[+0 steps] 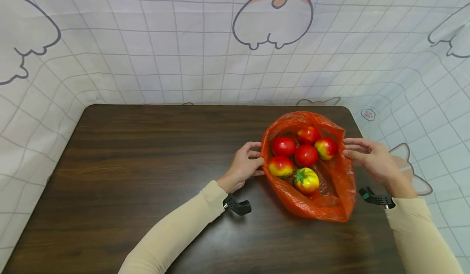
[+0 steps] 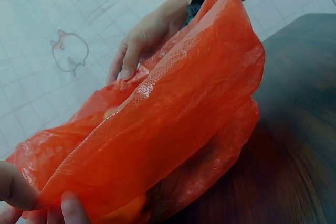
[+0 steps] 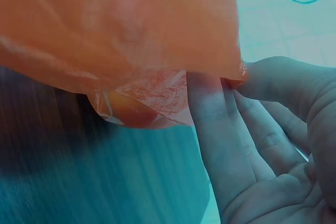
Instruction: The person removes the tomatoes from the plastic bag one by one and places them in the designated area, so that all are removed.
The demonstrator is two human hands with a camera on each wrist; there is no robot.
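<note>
A red plastic bag (image 1: 339,176) stands wide-mouthed on the right part of the table. Inside it lie several tomatoes, some plain red like the one in the middle (image 1: 306,155), others red and yellow; a yellow one (image 1: 307,181) with a green calyx is nearest the front. My left hand (image 1: 245,163) pinches the bag's left rim between thumb and fingers. On the opposite side my right hand (image 1: 374,159) pinches the right rim; the right wrist view shows its thumb on one face of the plastic (image 3: 131,19) and fingers on the other.
The dark wood table (image 1: 139,163) has its back edge against a white gridded curtain (image 1: 147,53) with cartoon animal prints. The curtain also hangs along both sides. Black bands with small devices (image 1: 238,206) sit on both wrists.
</note>
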